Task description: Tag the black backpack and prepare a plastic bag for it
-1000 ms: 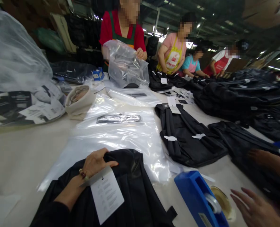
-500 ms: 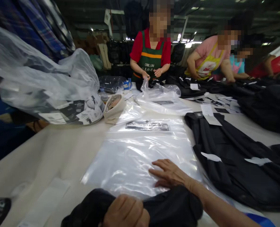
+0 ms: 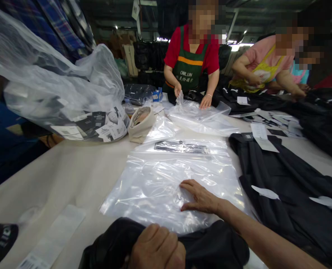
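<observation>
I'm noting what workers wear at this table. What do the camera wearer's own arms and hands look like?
Both hands are ungloved. The right hand shows slim fingers and no ring that I can make out; its forearm has no sleeve, watch or bracelet in view. The left hand shows mainly knuckles, and its wrist and any sleeve cannot be seen.

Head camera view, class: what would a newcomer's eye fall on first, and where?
Probably the glossy clear plastic sheeting in the middle of the pale table, with the person's right hand spread on it. Nearer, at the bottom edge, the left hand grips a rumpled black bundle. The bulging translucent plastic bag of printed tags at the left, and the co-worker in a red top and green apron across the table, also stand out.
</observation>
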Available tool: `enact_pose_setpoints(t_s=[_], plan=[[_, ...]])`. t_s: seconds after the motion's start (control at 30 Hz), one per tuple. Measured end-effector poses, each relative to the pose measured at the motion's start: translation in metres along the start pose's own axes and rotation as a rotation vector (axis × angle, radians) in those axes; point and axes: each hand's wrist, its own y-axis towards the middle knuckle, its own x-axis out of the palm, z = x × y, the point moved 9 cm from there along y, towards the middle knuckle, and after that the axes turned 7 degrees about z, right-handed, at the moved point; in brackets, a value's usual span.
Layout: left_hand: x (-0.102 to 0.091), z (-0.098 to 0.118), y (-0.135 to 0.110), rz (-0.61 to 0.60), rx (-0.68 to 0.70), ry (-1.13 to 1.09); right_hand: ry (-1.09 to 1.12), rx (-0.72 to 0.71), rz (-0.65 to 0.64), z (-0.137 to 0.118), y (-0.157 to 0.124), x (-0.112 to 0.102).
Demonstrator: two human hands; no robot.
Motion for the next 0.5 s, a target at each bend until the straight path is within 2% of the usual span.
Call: enact_pose_setpoints(t_s=[0.23, 0.4, 0.5], plan=[[0.006, -0.005, 0.006, -0.012, -0.045, 0.003, 0.044, 0.118, -0.009, 0.006, 0.011, -0.008], [0.02, -0.021, 0.004, -0.031, -0.098, -0.002, 0.007, 0.346, 0.115, 0.024, 0.022, -0.042], [0.022, -0.031, 0.003, -0.035, -0.129, -0.032, -0.044, 0.408, 0.118, 0.012, 0.022, -0.065]])
